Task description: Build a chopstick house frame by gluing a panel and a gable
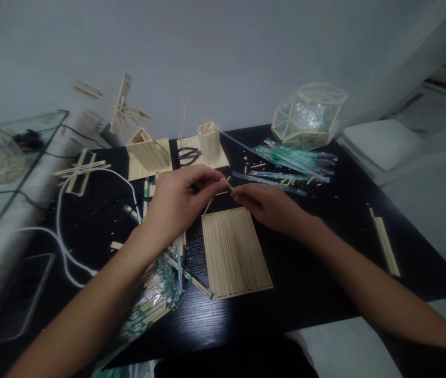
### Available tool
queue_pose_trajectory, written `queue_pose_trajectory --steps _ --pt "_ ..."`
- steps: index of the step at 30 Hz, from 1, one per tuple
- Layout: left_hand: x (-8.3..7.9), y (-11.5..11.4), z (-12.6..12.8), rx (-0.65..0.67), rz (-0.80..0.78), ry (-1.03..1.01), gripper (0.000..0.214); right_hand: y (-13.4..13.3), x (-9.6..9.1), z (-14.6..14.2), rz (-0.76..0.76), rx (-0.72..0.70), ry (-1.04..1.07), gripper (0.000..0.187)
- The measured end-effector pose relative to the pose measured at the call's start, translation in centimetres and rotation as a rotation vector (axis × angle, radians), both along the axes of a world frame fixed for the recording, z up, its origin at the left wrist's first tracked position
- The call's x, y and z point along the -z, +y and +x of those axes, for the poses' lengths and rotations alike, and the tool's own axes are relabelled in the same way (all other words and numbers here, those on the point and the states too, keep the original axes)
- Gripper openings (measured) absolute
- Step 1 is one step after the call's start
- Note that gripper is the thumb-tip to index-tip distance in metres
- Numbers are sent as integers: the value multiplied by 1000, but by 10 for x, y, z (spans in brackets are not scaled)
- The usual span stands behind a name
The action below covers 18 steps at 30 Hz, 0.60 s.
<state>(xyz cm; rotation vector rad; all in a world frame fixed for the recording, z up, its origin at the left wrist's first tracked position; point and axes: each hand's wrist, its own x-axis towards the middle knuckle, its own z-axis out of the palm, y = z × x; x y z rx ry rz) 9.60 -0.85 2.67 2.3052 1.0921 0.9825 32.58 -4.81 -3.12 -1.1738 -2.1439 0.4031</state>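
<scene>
My left hand [186, 197] and my right hand [264, 205] meet above the middle of the black table. Between their pinched fingertips runs a short, thin wooden stick [229, 185], gripped at both ends. Just below and nearer to me lies a flat panel [236, 252] of wooden sticks set side by side, with strips along its edges. Near its far left corner, a few loose sticks [220, 193] rest on the table. Under my left forearm are packs of wrapped chopsticks [154, 294] in clear and green plastic, partly hidden by the arm.
At the back stand a round stick holder [209, 143], a slanted stick box [148, 148] and black-handled scissors [187, 155]. Empty wrappers [294, 160] and a faceted stick frame [309, 115] lie back right. A white cable [61, 231] loops on the left; a stick bundle [386, 244] lies right.
</scene>
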Motion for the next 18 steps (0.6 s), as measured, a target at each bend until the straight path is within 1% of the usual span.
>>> queue_pose_trajectory --steps 5,7,8,10,11,13,14,15,16,18 --pt "-1 0 1 4 -9 -5 14 0 2 -2 -10 -1 -1 18" --pt "-2 0 1 -3 -10 3 14 1 0 2 -35 -4 9 19" --pt "-3 0 1 -7 -13 7 14 1 -3 7 -61 10 24 22" --pt "-3 1 2 -7 -18 3 16 0 -10 21 -133 94 49 33" --pt "-2 2 2 -3 -20 -2 16 -1 -14 29 -171 176 50 34" --pt "-2 3 2 4 -22 -8 15 -5 -21 46 -216 340 -83 18" --pt "-2 3 2 6 -22 -9 14 -8 -22 53 -263 387 -180 13" --pt "-2 3 2 7 -21 -8 13 -11 -21 58 -321 407 -262 10" --pt "-2 4 1 8 -22 -7 13 -15 -19 61 -378 402 -316 11" --pt "-3 4 1 6 -27 -8 13 -24 -9 60 -429 414 -366 17"
